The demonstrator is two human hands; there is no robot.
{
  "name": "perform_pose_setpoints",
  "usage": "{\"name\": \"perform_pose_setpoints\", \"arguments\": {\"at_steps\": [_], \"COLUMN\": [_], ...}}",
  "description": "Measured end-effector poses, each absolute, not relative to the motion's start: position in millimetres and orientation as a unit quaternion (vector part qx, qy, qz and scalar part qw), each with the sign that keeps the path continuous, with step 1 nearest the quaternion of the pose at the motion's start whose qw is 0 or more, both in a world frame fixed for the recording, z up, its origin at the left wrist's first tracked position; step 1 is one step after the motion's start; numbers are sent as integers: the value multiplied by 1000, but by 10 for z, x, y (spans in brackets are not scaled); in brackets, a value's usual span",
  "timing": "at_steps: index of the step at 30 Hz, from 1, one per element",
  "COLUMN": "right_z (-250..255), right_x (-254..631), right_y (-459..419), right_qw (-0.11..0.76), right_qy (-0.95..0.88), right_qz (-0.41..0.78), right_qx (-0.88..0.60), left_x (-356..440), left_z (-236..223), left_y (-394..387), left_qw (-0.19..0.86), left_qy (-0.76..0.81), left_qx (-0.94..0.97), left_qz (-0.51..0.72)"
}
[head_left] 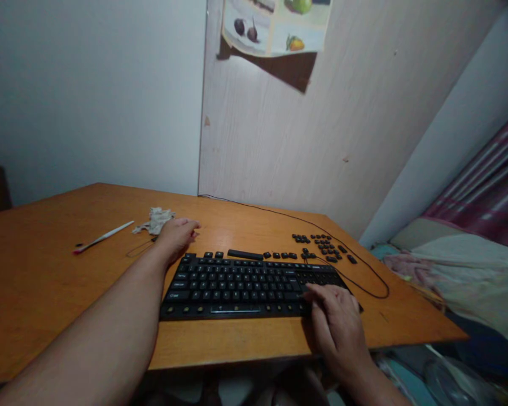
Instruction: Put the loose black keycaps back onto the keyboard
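The black computer keyboard (pixel 237 286) lies flat on the wooden table (pixel 245 341), long axis left to right along the near edge, its letter keys in place but its nearest row and number pad stripped of caps. The right hand (pixel 338 316) is at its right end, fingers bunched, grip unclear; the left hand (pixel 178 234), fingers close together, contents hidden, extends past the far left corner beside a crumpled cloth (pixel 156 221). Loose keycaps (pixel 331 259) and a space bar (pixel 245 255) lie beyond.

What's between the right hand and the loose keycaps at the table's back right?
Going from the right hand: first the rear right part of the keyboard, then a stretch of black cable before the loose keycaps. Nothing else visible there.
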State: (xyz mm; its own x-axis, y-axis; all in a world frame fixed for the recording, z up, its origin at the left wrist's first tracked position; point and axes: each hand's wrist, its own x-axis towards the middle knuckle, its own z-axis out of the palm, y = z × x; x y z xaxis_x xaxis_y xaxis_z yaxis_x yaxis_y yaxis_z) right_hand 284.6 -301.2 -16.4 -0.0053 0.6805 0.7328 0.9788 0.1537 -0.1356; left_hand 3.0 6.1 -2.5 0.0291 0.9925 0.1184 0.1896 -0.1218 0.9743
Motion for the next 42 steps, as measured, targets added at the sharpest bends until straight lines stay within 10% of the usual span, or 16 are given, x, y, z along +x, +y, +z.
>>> {"name": "perform_pose_setpoints", "arguments": {"at_steps": [42], "right_z": [-138], "right_x": [2948], "right_y": [-3025], "right_qw": [278], "right_qy": [-667], "right_qz": [-245], "right_qx": [-646], "left_x": [62], "left_z": [76], "left_y": [-79], "left_qw": [428], "left_qy": [521], "left_qx": [570], "left_qz": [470]}}
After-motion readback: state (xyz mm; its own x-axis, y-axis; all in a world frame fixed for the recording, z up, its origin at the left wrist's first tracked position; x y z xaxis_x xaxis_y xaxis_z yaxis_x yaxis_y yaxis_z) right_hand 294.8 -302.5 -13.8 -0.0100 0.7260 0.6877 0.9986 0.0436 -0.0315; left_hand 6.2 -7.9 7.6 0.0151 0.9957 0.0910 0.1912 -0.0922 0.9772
